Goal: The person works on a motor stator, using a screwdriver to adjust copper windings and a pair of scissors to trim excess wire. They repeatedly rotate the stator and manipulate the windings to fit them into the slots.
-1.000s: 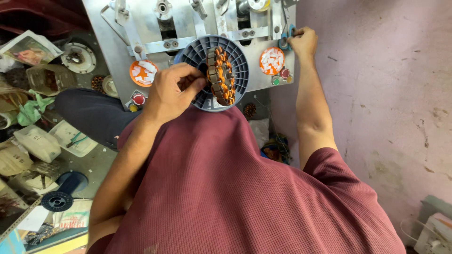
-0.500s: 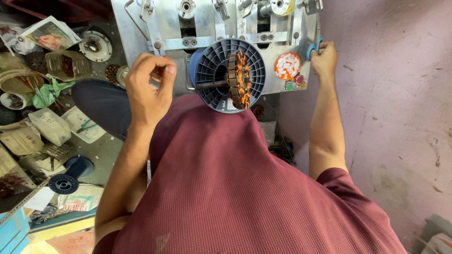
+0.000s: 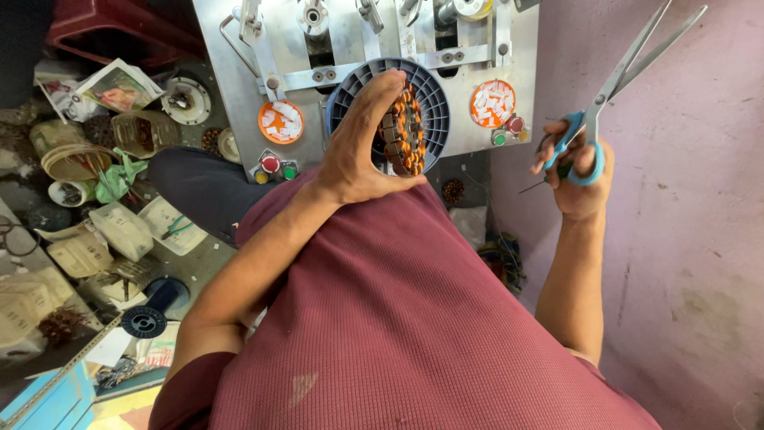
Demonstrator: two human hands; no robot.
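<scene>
A stator with copper windings (image 3: 406,131) sits in a round blue-grey holder (image 3: 434,99) on a grey metal winding machine (image 3: 239,72). My left hand (image 3: 362,143) lies over the holder's left side, fingers curled onto the stator's edge. My right hand (image 3: 577,171) is raised to the right of the machine, near the pink wall. It grips blue-handled scissors (image 3: 617,80) with the blades apart and pointing up. My maroon shirt fills the lower middle of the view.
Two orange discs (image 3: 280,121) with white slips flank the holder, with red and green buttons (image 3: 274,166) below the left one. Clutter of bags, coils and papers (image 3: 95,159) covers the floor at left. A black spool (image 3: 147,314) lies lower left.
My left hand moved from left of the holder onto the stator. My right hand came off the machine's right edge and lifted the scissors up beside the wall.
</scene>
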